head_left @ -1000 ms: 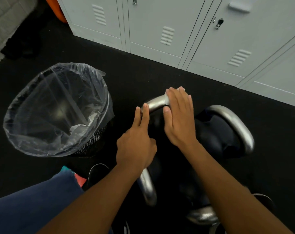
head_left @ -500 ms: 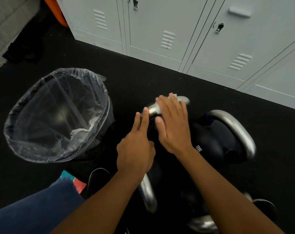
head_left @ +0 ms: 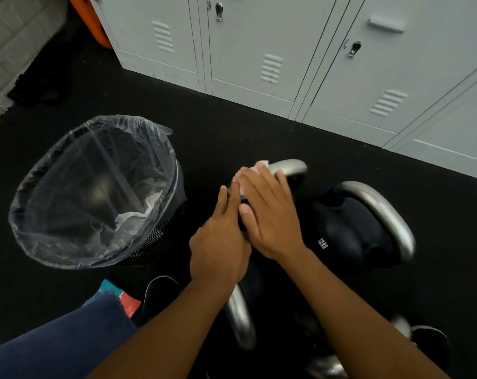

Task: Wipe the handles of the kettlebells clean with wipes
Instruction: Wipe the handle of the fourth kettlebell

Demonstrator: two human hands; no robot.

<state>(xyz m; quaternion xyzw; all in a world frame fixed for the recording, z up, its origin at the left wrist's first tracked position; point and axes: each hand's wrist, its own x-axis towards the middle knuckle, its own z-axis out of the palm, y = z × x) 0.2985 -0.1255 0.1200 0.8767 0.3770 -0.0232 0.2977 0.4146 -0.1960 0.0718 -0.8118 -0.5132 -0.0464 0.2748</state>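
While my right hand (head_left: 270,212) presses the wipe (head_left: 255,173) flat on the handle (head_left: 289,166), fingers straight, I should cover its far curve too.

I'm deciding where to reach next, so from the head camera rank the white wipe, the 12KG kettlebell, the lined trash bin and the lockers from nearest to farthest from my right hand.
1. White wipe: under the right hand.
2. 12KG kettlebell: just right.
3. Lined trash bin: left, past the left hand.
4. Lockers: far wall.

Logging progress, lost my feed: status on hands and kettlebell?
Right hand presses wipe on kettlebell handle. Left hand flat alongside, steadying. Nothing in the way.
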